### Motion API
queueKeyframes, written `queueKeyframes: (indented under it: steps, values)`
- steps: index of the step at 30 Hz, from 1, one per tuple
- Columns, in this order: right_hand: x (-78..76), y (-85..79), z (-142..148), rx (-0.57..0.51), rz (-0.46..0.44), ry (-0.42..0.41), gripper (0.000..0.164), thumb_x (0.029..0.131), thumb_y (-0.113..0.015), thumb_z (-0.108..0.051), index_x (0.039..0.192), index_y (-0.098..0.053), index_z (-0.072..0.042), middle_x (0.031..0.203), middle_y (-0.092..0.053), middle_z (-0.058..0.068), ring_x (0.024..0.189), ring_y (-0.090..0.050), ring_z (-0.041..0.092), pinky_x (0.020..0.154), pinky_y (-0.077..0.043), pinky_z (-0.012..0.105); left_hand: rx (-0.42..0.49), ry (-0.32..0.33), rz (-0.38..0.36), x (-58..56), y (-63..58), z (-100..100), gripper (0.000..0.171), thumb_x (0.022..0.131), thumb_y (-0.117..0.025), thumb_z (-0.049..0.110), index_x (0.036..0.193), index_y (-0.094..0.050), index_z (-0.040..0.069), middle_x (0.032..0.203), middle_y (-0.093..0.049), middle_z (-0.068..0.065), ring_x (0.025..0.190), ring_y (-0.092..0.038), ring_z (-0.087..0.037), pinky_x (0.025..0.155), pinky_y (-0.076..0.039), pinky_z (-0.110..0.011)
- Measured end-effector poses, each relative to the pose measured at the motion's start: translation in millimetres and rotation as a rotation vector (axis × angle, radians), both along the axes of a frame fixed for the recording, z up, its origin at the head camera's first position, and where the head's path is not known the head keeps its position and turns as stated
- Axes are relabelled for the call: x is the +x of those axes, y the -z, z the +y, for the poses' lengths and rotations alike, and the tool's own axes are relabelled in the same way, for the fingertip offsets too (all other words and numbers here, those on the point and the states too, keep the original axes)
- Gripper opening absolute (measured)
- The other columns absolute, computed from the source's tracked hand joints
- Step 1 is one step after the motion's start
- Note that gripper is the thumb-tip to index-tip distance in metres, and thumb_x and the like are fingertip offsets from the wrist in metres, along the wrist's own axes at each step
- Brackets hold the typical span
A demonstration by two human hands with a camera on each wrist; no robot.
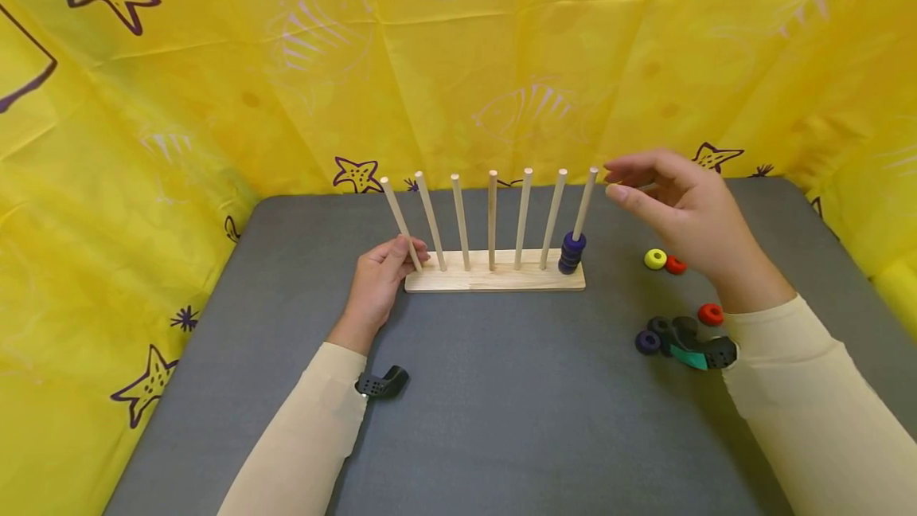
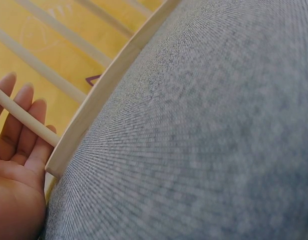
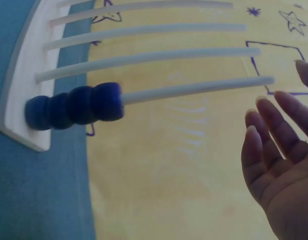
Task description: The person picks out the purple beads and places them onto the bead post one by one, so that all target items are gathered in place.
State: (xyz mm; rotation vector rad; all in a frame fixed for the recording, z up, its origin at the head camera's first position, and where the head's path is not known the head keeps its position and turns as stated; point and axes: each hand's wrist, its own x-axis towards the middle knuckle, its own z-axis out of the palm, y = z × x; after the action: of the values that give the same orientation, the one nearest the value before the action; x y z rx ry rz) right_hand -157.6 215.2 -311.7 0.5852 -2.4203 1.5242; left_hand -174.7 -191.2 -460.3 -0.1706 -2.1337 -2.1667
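A wooden stand (image 1: 494, 281) with several upright pegs rests on the grey table. Several dark blue beads (image 1: 571, 253) sit stacked low on its rightmost peg (image 3: 204, 90). At the stand's left end, my left hand (image 1: 380, 277) holds the leftmost peg (image 2: 26, 117) near its foot, thumb on one side and fingers behind it. My right hand (image 1: 680, 205) is raised beside the top of the rightmost peg, thumb and fingers apart with nothing between them. The right wrist view shows its fingertips (image 3: 251, 132) just off the peg's tip.
On the table to the right lie a yellow bead (image 1: 655, 259), a red bead (image 1: 676, 265) touching it in the head view, another red bead (image 1: 711, 314) and a dark blue bead (image 1: 648, 342). The right wrist camera (image 1: 719, 353) overlaps other beads there. A yellow patterned cloth (image 1: 444, 62) hangs behind.
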Motion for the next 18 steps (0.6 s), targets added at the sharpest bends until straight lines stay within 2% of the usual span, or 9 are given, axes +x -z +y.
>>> queueKeyframes:
  steps: [6,10,13,18]
  values:
    - [6.2,14.3,10.2,-0.031,-0.039,-0.028,0.028,0.112,-0.065,-0.012,0.138,-0.072,-0.007,0.125,-0.073,0.007,0.109,-0.069,0.02,0.09,-0.054,0.02,0.012,0.002,0.007,-0.3,0.8,0.3,0.045,0.117,-0.057,0.028,0.118,-0.073,-0.014,0.108,-0.076,-0.019,0.109,-0.073,-0.026,0.099,-0.058,-0.038]
    - [7.9,24.8,17.8,-0.191,-0.047,-0.113,0.032,0.117,-0.05,-0.011,0.139,-0.068,0.003,0.124,-0.072,0.016,0.109,-0.068,0.027,0.089,-0.055,0.024,0.013,0.002,0.011,-0.2,0.8,0.1,0.044,0.117,-0.057,0.027,0.118,-0.073,-0.014,0.108,-0.075,-0.02,0.108,-0.073,-0.026,0.099,-0.058,-0.038]
    - [10.4,33.4,23.6,-0.318,-0.086,-0.167,0.04,0.12,-0.044,-0.02,0.14,-0.066,0.007,0.126,-0.07,0.023,0.111,-0.066,0.03,0.09,-0.055,0.027,0.01,0.002,0.012,-0.2,0.6,0.4,0.045,0.117,-0.057,0.027,0.118,-0.073,-0.014,0.108,-0.076,-0.018,0.109,-0.073,-0.027,0.099,-0.058,-0.038]
    - [13.5,50.2,36.2,-0.382,-0.139,-0.236,0.058,0.12,-0.041,-0.038,0.144,-0.058,0.012,0.13,-0.065,0.025,0.117,-0.062,0.031,0.092,-0.053,0.03,0.009,-0.001,0.011,-0.4,0.9,0.7,0.045,0.117,-0.057,0.029,0.118,-0.073,-0.014,0.107,-0.076,-0.017,0.11,-0.072,-0.029,0.098,-0.058,-0.038]
